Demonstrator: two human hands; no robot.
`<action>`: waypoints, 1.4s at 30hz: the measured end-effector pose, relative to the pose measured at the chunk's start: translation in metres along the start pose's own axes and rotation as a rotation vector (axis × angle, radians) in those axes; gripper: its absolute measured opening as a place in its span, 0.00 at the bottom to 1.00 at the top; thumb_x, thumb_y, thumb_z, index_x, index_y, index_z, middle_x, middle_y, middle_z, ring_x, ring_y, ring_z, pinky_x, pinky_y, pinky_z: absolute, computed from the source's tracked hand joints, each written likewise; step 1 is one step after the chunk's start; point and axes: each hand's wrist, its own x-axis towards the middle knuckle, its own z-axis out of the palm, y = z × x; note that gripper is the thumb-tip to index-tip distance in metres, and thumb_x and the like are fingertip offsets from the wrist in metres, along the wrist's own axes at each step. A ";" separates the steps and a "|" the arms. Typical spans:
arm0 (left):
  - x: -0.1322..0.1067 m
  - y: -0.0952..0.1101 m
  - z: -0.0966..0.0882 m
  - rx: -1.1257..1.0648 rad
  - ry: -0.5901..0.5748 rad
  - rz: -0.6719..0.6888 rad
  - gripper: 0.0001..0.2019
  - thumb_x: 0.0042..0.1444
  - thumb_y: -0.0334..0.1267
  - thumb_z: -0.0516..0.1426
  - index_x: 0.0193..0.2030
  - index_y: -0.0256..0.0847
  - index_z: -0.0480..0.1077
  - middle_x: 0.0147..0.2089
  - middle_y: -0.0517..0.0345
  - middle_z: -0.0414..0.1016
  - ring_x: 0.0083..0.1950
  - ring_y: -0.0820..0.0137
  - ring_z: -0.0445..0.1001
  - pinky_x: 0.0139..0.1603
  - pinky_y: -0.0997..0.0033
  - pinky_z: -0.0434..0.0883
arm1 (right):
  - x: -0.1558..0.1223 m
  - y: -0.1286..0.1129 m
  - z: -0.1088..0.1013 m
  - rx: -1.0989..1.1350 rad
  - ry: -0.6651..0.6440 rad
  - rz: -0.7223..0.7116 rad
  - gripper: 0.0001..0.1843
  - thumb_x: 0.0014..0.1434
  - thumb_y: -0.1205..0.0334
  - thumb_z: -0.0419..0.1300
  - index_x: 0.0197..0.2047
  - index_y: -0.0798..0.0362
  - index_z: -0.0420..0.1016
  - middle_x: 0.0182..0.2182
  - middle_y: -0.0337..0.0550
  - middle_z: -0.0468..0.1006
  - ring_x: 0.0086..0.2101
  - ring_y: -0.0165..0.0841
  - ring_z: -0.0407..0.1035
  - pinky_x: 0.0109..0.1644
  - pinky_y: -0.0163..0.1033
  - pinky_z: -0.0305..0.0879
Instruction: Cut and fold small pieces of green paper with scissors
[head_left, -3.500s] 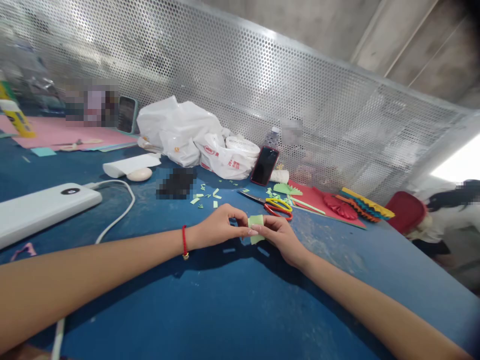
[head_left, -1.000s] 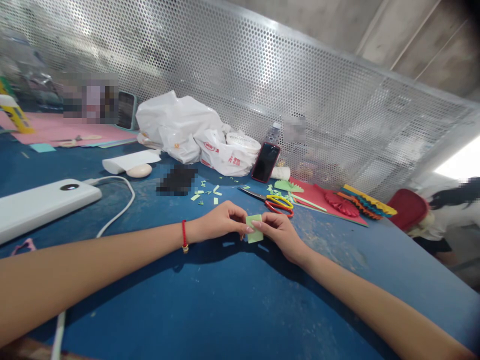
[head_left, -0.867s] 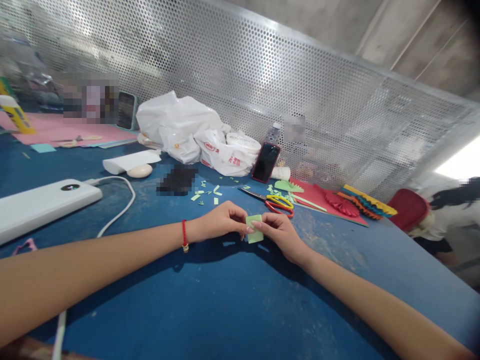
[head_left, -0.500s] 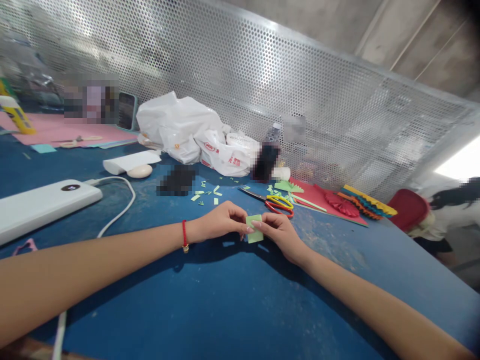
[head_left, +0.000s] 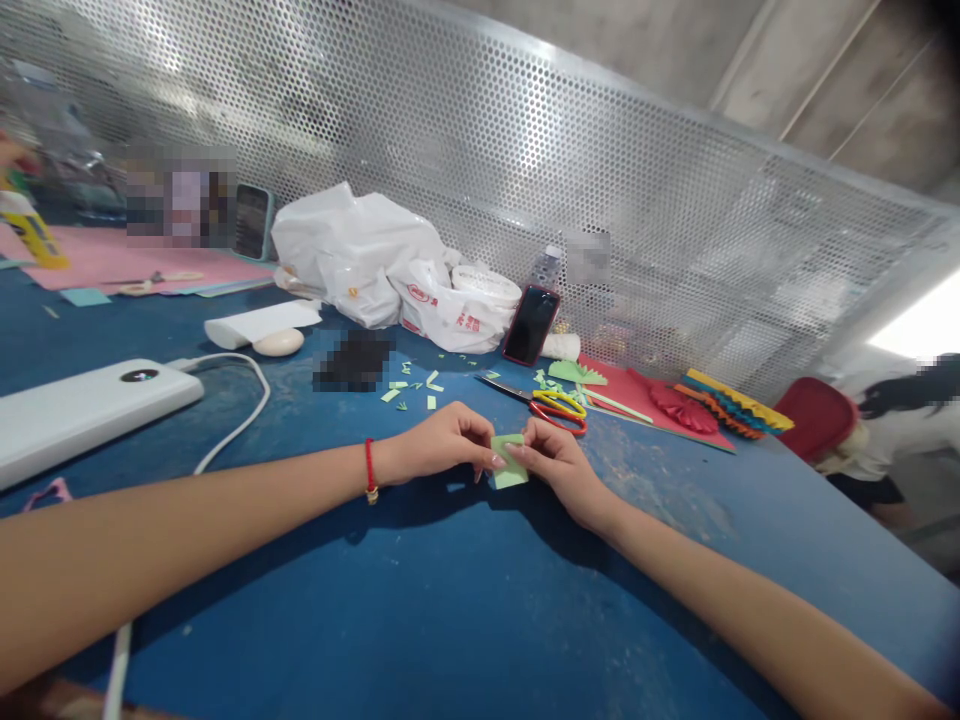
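Note:
A small light-green piece of paper (head_left: 511,474) is held up between my two hands, just above the blue table (head_left: 450,610). My left hand (head_left: 450,441) pinches its left edge between thumb and fingers. On the other side, my right hand (head_left: 561,465) is closed on the paper with the thumb lying across its face. Right behind my hands lie scissors (head_left: 556,409) with yellow and red handles, blades pointing left. Several green paper scraps (head_left: 391,395) are scattered beyond my left hand.
White plastic bags (head_left: 360,250) and a propped phone (head_left: 532,325) stand along the perforated metal screen (head_left: 637,170). A power bank (head_left: 90,410) with a white cable lies left. Red paper (head_left: 615,377) and folded paper strips (head_left: 739,400) lie right. Another person (head_left: 907,420) is at far right.
The green paper has tilted slightly between my fingers, and my right thumb has shifted a little on it. A blurred hand has come into view at the far left edge.

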 end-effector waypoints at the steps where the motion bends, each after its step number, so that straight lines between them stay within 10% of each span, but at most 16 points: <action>1: 0.000 0.000 0.000 0.005 0.006 0.009 0.08 0.45 0.35 0.64 0.20 0.34 0.73 0.18 0.61 0.72 0.22 0.76 0.68 0.26 0.78 0.64 | 0.000 -0.001 0.001 -0.004 0.001 -0.006 0.20 0.55 0.48 0.65 0.27 0.51 0.60 0.21 0.31 0.62 0.22 0.26 0.55 0.26 0.34 0.49; 29: -0.002 0.000 0.006 -0.087 0.208 -0.012 0.07 0.39 0.36 0.62 0.18 0.34 0.73 0.18 0.60 0.72 0.20 0.76 0.67 0.24 0.77 0.65 | 0.000 0.000 0.001 0.040 0.009 -0.001 0.15 0.55 0.51 0.66 0.34 0.55 0.73 0.21 0.35 0.76 0.13 0.20 0.58 0.15 0.27 0.57; 42: -0.003 0.000 0.005 -0.062 0.214 -0.011 0.10 0.41 0.39 0.64 0.18 0.34 0.73 0.19 0.59 0.73 0.21 0.77 0.67 0.25 0.78 0.64 | 0.000 -0.004 0.002 0.047 0.105 0.016 0.19 0.51 0.48 0.68 0.36 0.51 0.67 0.15 0.28 0.67 0.13 0.24 0.61 0.14 0.27 0.56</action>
